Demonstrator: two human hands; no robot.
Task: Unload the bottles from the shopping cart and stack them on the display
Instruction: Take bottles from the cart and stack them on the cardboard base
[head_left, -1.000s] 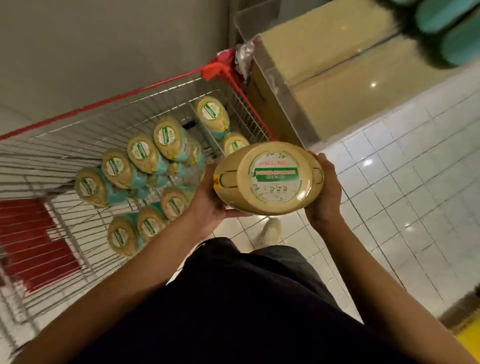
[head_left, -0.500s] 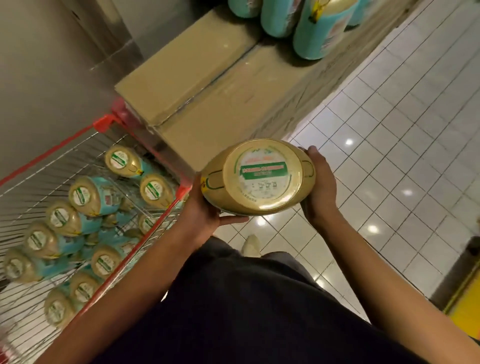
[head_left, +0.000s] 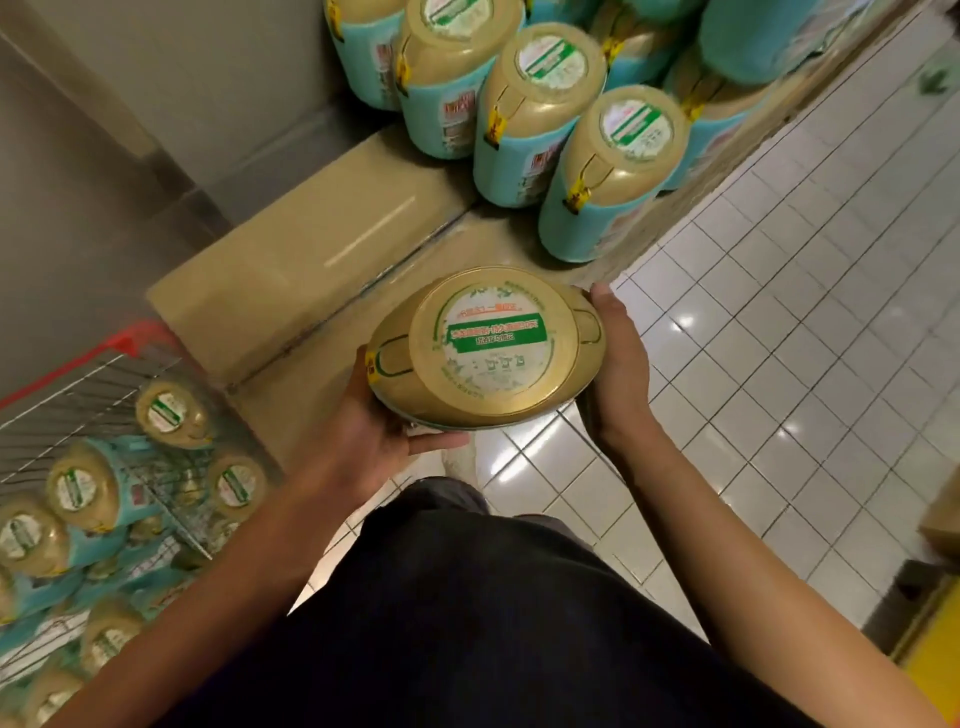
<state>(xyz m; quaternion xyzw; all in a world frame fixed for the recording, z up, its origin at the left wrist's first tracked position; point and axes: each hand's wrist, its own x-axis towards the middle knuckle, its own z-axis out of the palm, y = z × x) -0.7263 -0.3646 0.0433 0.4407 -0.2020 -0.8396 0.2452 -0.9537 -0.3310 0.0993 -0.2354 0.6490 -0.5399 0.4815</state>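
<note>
I hold one big bottle (head_left: 485, 348) upright between both hands, its gold cap with a green label facing me. My left hand (head_left: 379, 431) grips its left side and underside; my right hand (head_left: 618, 374) presses its right side. The bottle hovers over the near edge of the tan display platform (head_left: 291, 280). Several matching bottles (head_left: 613, 171) with teal wrappers stand on the far part of the display. At the lower left the wire shopping cart (head_left: 83, 379) with a red rim holds several more bottles (head_left: 78, 488).
A grey wall (head_left: 156, 130) runs behind the cart and display. White tiled floor (head_left: 779, 364) stretches to the right. A yellow and brown object (head_left: 930, 639) sits at the lower right edge. My dark clothing fills the bottom of the view.
The view has swung from the cart to the display. The held bottle now sits over the platform's near edge, and the stacked bottles have come into full view.
</note>
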